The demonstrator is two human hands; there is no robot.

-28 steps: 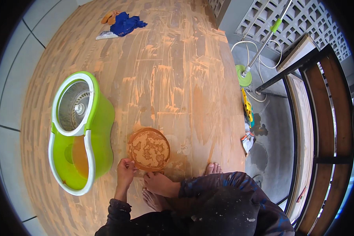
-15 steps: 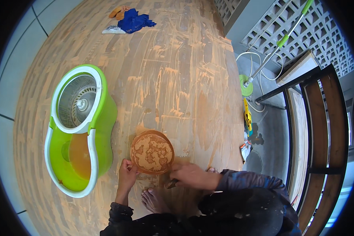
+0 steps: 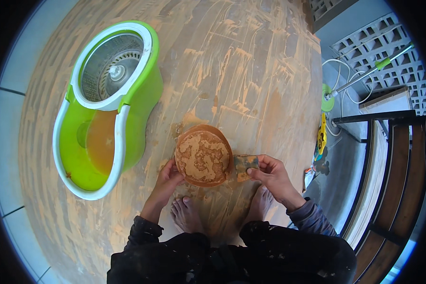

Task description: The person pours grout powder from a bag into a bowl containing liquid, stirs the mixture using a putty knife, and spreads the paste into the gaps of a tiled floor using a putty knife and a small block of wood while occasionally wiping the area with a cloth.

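A round brown bowl [image 3: 204,128] coated with orange-brown paste lies in front of my feet. My left hand [image 3: 164,183] is closed on its lower left rim, thumb against the edge. Just right of the bowl, my right hand [image 3: 278,182] pinches a small flat scraper [image 3: 244,164], dark and smeared with orange paste. The scraper's left edge is close to the bowl's rim; whether they touch I cannot tell.
A green mop bucket [image 3: 149,118] with a metal spin basket [image 3: 97,71] and cloudy orange water stands at left. Orange streaks cover the wood-look floor [image 3: 241,85]. To the right are a mop [image 3: 350,84], a yellow package [image 3: 321,135] and a dark-framed wooden bench [image 3: 402,180].
The view has shifted, so the bowl and bucket sit elsewhere in it and the blue cloth is out of sight. My right hand has swung out to the bowl's right, showing the scraper plainly.
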